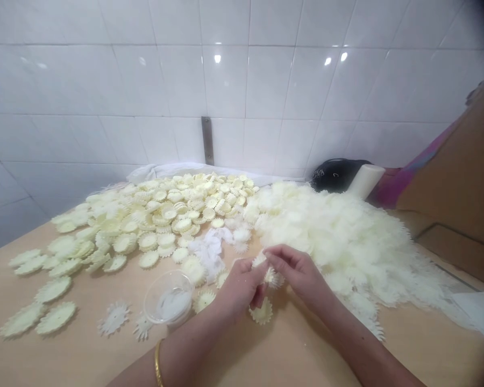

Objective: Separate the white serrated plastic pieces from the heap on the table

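Observation:
Near the front middle of the table, my left hand [239, 285] and my right hand [302, 273] meet with fingers pinched. Between their fingertips is a small pale toothed-edge disc [260, 259]. Another white toothed piece [271, 277] shows just under the fingers; whether it is joined to the first I cannot tell. Below my left fingers sits a pale yellow toothed disc [262, 312], partly covered by the hand. A clear round plastic tub [168, 296] with white contents stands left of my left hand.
A heap of pale yellow toothed discs [169, 209] covers the table's back left. To the right spreads a pile of thin, frilly cream pieces [331, 231]. White crumpled material [210, 250] lies between. Behind are a black bag [336, 173], a white roll [366, 181] and brown cardboard [455, 188].

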`<state>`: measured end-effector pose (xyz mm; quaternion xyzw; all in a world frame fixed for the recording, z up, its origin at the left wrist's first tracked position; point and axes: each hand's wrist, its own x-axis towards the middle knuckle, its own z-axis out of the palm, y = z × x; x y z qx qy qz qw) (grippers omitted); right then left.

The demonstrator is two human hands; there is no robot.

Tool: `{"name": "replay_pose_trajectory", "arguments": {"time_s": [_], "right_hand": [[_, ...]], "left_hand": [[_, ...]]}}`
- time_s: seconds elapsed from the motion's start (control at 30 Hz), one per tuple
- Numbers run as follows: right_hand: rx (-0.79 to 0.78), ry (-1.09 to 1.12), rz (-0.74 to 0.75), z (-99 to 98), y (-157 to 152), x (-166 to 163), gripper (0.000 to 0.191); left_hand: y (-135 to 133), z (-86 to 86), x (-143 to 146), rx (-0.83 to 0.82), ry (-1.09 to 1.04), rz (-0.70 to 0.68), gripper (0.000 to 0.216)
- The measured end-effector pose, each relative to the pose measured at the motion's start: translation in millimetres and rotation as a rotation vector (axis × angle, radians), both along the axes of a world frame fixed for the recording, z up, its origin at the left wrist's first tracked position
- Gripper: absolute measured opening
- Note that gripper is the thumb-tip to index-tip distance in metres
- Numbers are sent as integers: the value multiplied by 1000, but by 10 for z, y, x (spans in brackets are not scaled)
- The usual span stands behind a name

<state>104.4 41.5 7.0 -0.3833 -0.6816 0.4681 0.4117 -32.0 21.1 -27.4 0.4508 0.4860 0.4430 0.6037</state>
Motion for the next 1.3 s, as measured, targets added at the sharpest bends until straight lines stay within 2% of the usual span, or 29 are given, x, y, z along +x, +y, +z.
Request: {"name": "replay_pose_trajectory", "arguments": {"time_s": [0.23, 0.37, 0.5, 0.67, 0.8, 0.87, 1.0, 1.1, 1.2, 1.3], "right_hand": [[-21, 21, 151, 4, -16, 8, 20], [32, -56, 116, -4, -26, 2, 16], [45, -44, 25, 4, -33, -13, 18], [-33, 28, -29, -30, 27, 2, 24], [-120, 96, -37, -82, 72, 17, 32], [-103, 87, -41, -83, 72, 21, 35], [-60, 81, 86, -26, 30, 23, 28], [-115, 112, 162, 8, 0, 17, 25], [-138, 136, 113, -6, 9, 15, 27], [-119, 163, -3, -48, 42, 14, 32]], "left_hand": [[29, 5, -14, -30, 49, 26, 45], [38, -2, -26, -97, 77, 47, 50], [13, 28, -29, -52, 82, 8, 52], [-14, 75, -5, 41, 72, -94, 38], [3, 72, 3, 43, 38, -133, 32], [17, 56, -2, 30, 15, -128, 33], [37, 27, -21, 7, 62, -31, 38], [38, 27, -26, 17, 135, -47, 41], [26, 41, -17, 36, 174, -91, 40], [6, 77, -7, 56, 176, -89, 37]]}}
